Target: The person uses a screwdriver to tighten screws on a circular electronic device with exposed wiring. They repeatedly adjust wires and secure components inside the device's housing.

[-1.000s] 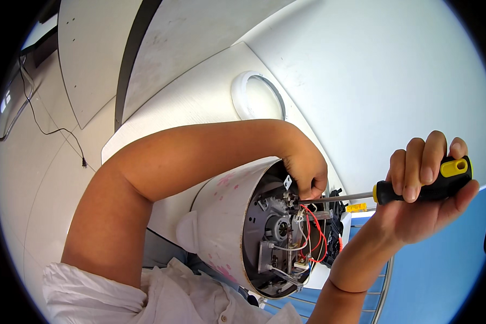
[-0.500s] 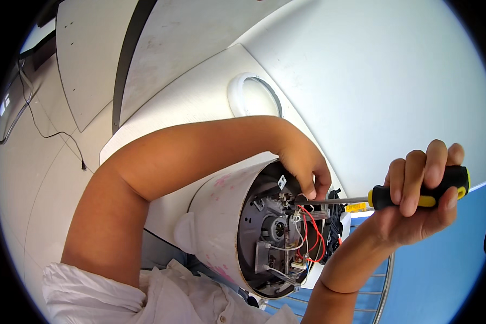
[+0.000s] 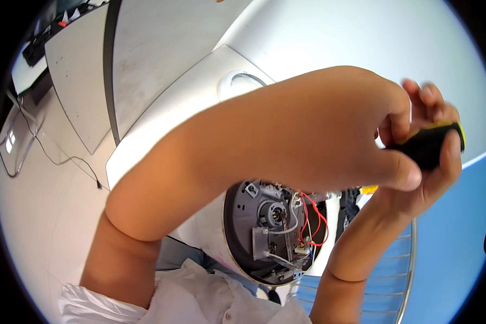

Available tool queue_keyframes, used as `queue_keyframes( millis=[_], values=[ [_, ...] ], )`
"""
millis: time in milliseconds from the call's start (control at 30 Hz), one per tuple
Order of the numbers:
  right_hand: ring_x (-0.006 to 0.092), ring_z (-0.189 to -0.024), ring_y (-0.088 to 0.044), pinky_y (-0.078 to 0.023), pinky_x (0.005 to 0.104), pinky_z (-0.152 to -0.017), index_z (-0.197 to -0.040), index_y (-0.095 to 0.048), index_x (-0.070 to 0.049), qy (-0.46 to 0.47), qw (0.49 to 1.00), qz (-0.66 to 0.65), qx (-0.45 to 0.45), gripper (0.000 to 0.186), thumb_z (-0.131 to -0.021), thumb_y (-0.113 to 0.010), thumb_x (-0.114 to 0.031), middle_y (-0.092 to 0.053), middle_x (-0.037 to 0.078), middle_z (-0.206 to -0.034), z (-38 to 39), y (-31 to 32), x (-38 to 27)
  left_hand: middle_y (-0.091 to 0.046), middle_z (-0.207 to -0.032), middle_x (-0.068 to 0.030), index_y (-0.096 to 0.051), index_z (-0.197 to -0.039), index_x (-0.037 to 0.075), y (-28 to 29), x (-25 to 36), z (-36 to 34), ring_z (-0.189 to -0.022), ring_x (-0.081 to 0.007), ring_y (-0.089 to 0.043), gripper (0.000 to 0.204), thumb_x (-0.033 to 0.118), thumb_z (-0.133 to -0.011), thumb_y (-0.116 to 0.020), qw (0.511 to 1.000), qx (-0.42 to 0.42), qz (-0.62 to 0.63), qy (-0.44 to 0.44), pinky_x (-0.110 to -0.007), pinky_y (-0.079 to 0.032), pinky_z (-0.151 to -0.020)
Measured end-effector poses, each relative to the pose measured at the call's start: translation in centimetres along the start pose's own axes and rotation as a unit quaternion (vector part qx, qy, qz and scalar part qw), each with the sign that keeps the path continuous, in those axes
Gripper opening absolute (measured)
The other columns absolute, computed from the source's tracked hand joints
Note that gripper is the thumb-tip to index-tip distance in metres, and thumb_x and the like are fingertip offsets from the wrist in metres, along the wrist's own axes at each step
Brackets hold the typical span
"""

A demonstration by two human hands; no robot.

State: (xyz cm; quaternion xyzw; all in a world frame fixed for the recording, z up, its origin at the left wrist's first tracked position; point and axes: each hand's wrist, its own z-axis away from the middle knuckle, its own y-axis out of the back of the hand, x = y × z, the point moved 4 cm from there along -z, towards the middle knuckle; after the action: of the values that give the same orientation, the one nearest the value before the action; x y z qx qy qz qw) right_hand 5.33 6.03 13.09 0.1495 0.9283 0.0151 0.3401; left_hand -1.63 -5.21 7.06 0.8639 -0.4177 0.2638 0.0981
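A screwdriver (image 3: 429, 143) with a black and yellow handle is raised at the right, away from the appliance. My right hand (image 3: 443, 162) grips its handle. Reaching across from the left, my left hand (image 3: 386, 137) closes its thumb and fingers on the handle's front end; its grip is partly hidden. The shaft is out of sight behind the left hand. Below my left forearm lies a round white appliance (image 3: 210, 224), apparently a rice cooker, on its side. Its open base shows a dark metal plate, red wires (image 3: 319, 218) and white wires (image 3: 286, 231). The forearm covers its upper part.
A white plastic ring (image 3: 227, 83) lies on the white tabletop (image 3: 191, 89) behind my left arm. Black and yellow items (image 3: 351, 208) sit just right of the appliance. A metal rack (image 3: 407, 270) stands at lower right. A black cord (image 3: 65, 161) trails on the floor at left.
My left hand has left the wiring and moved up and right to the screwdriver. The screwdriver has come away from the appliance, and the right hand has risen slightly with it.
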Motion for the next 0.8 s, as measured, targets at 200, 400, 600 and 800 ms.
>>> queue_keyframes(
  millis=[200, 400, 600, 800],
  values=[
    [0.0296, -0.104, -0.063, -0.054, 0.0355, -0.069, -0.125, -0.046, -0.003, 0.034, 0.987, -0.001, -0.154, 0.047, -0.096, -0.052, -0.039, -0.061, 0.016, -0.108, 0.2, -1.4, -0.2, -0.061, -0.082, -0.0129, -0.056, -0.093, -0.001, -1.4, -0.6, 0.2, -0.075, -0.0229, -0.06, 0.028, 0.019, -0.08, -0.07, 0.999, 0.013, 0.008, 0.039, -0.033, -0.047, -0.067],
    [0.0281, -0.101, -0.062, -0.053, 0.0345, -0.069, -0.124, -0.047, -0.003, 0.0, 0.975, -0.001, -0.224, 0.046, -0.095, -0.053, -0.038, -0.061, 0.015, -0.106, -1.1, -0.6, -0.3, -0.063, -0.103, -0.0093, -0.052, -0.122, -0.004, -0.7, -0.4, 0.5, -0.094, -0.0151, -0.06, 0.046, 0.035, -0.098, -0.056, 0.979, -0.14, 0.087, 0.119, -0.027, -0.048, -0.082],
    [0.0266, -0.099, -0.062, -0.053, 0.0336, -0.068, -0.122, -0.048, -0.002, 0.012, 0.978, 0.031, -0.205, 0.044, -0.094, -0.054, -0.036, -0.061, 0.015, -0.104, -0.5, -1.0, -0.8, -0.063, -0.112, -0.0095, -0.05, -0.125, -0.004, -0.9, 0.3, 0.8, -0.105, -0.0177, -0.06, 0.048, 0.031, -0.094, -0.062, 0.99, -0.031, 0.089, 0.109, -0.031, -0.047, -0.092],
    [0.0252, -0.096, -0.062, -0.052, 0.0326, -0.068, -0.121, -0.049, -0.002, 0.014, 0.977, 0.052, -0.207, 0.043, -0.092, -0.055, -0.034, -0.061, 0.014, -0.102, -0.3, -1.2, -1.2, -0.063, -0.114, -0.0099, -0.051, -0.124, -0.003, -0.5, 0.8, 1.2, -0.107, -0.0207, -0.062, 0.052, 0.024, -0.086, -0.074, 0.983, -0.025, 0.055, 0.172, -0.035, -0.046, -0.096]
  ],
)
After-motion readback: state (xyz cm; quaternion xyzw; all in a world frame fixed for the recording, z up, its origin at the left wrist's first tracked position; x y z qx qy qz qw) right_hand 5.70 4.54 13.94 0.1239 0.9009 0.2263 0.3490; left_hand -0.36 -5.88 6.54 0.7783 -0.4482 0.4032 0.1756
